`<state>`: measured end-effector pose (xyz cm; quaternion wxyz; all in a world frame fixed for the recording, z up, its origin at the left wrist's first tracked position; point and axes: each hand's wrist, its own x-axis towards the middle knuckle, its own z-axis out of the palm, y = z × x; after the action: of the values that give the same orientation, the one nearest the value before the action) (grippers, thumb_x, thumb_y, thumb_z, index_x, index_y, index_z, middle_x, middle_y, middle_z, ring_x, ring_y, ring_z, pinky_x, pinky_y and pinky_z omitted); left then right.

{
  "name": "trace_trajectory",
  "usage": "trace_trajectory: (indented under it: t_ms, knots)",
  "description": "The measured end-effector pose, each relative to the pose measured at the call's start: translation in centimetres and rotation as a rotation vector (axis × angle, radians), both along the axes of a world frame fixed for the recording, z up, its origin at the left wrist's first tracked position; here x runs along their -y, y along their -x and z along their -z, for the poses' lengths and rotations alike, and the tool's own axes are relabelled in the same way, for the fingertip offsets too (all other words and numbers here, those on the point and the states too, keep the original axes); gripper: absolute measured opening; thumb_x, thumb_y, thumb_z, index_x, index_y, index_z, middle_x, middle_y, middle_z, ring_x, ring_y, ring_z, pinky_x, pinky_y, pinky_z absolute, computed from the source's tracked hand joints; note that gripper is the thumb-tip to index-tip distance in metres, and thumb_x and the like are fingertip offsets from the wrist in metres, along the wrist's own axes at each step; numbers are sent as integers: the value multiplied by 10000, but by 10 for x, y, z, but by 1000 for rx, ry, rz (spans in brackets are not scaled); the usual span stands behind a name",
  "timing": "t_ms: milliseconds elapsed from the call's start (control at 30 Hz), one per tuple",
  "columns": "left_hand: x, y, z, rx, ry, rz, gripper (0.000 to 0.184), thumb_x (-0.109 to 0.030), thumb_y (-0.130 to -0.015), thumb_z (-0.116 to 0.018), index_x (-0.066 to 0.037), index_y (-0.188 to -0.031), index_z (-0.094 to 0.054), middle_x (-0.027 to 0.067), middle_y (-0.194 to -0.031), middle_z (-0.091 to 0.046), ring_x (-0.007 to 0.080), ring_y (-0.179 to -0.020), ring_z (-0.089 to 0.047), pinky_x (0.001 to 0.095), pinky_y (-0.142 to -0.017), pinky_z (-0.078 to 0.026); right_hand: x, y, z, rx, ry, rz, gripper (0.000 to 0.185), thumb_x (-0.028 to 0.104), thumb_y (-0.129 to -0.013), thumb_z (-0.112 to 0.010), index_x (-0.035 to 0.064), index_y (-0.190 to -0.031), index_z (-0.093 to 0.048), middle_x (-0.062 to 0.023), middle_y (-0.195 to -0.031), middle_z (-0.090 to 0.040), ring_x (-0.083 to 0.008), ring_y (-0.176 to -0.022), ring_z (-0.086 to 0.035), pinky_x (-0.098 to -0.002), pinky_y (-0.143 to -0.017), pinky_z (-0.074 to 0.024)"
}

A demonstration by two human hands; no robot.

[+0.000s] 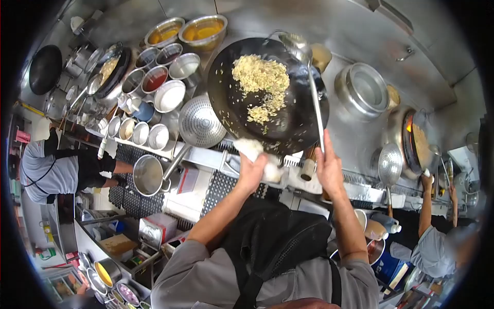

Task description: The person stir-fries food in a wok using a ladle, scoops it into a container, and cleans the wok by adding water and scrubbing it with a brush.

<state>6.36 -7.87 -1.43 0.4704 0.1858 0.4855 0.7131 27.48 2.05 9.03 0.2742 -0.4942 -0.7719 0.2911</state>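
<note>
My left hand (252,171) is closed on a white cloth (249,149) at the near rim of a large black wok (303,116). Fried rice (262,80) lies in the wok, mostly in its far left half, with loose grains towards the near side. My right hand (329,164) is wrapped round the long handle of a metal ladle (296,47), whose bowl is at the wok's far right rim. The handle crosses over the right side of the wok.
A perforated strainer (201,121) and containers of sauce (155,79) stand left of the wok. Metal bowls (368,87) sit to the right. Co-workers are at the far left (49,170) and far right (437,247), beside other woks.
</note>
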Motion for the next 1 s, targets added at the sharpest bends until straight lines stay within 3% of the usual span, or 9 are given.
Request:
trace_trajectory:
  t_ms: [67, 100, 133, 200, 333, 400, 633, 867, 1000]
  knots:
    - [7, 18, 31, -505, 111, 95, 592, -64, -883, -638, 44, -1401, -373, 155, -1269, -556, 270, -1154, -559, 388, -1053, -446, -11, 8, 9, 102, 82, -40, 569, 123, -1055, -539, 43, -1584, -345, -394, -1005, -653, -535, -852, -692, -507, -774, -549]
    - [7, 23, 35, -604, 141, 135, 642, -69, -871, -643, 60, -1423, -343, 168, -1290, -546, 284, -1165, -553, 398, -1074, -431, -14, 3, 38, -9, -104, -131, 631, 194, -1076, -555, 100, -1636, -281, -197, -764, -643, -281, -608, -649, -390, -638, -536]
    - [2, 23, 30, -762, 146, 20, 662, -69, -874, -642, 63, -1440, -326, 181, -1286, -553, 284, -1173, -554, 393, -1070, -435, -9, 12, 14, -151, 264, -95, 633, 204, -1076, -560, 107, -1638, -285, -133, -728, -602, -223, -548, -597, -366, -553, -510]
    - [-3, 23, 22, -547, 120, -39, 614, -69, -872, -645, 61, -1404, -369, 176, -1271, -559, 283, -1159, -562, 389, -1059, -443, 2, 21, -19, -425, 799, -26, 617, 230, -1076, -570, 135, -1630, -317, 3, -708, -527, -100, -438, -460, -284, -373, -400]
    - [13, 20, -7, -23, 152, -2, 365, -17, -902, -591, 1, -1252, -490, 132, -1106, -606, 253, -981, -656, 389, -841, -567, -4, 8, -50, -845, 1359, -19, 451, 249, -1070, -575, 105, -1485, -476, 13, -768, -541, -36, -505, -446, -231, -412, -373]
    - [29, 17, -24, 234, 198, 83, 246, -19, -943, -546, -10, -1186, -510, 139, -979, -630, 289, -814, -720, 443, -670, -649, 10, -6, -65, -771, 1381, 13, 431, 255, -1073, -568, 102, -1469, -491, 12, -763, -538, -31, -507, -444, -224, -413, -369]
    - [-13, 23, -38, 558, 283, 107, 196, -127, -993, -579, 8, -1126, -526, 222, -1075, -678, 365, -968, -718, 565, -831, -634, 19, -8, -82, -475, 1142, 119, 520, 222, -1069, -552, 44, -1543, -431, 1, -733, -537, -58, -465, -441, -244, -387, -384]
    - [58, 10, -42, 527, 324, 242, 266, -58, -983, -527, 29, -1232, -490, 261, -1114, -670, 431, -1056, -712, 601, -839, -629, 28, -19, -100, -544, 1127, 215, 556, 223, -1063, -586, 65, -1567, -412, -24, -739, -538, -65, -453, -436, -246, -378, -387]
    - [33, 38, -44, 390, 249, 103, 315, -70, -953, -545, 52, -1232, -462, 280, -1021, -668, 418, -802, -728, 567, -691, -659, 30, -34, -107, -532, 1168, 238, 549, 225, -1057, -597, 68, -1554, -425, -28, -736, -537, -61, -440, -427, -240, -365, -378]
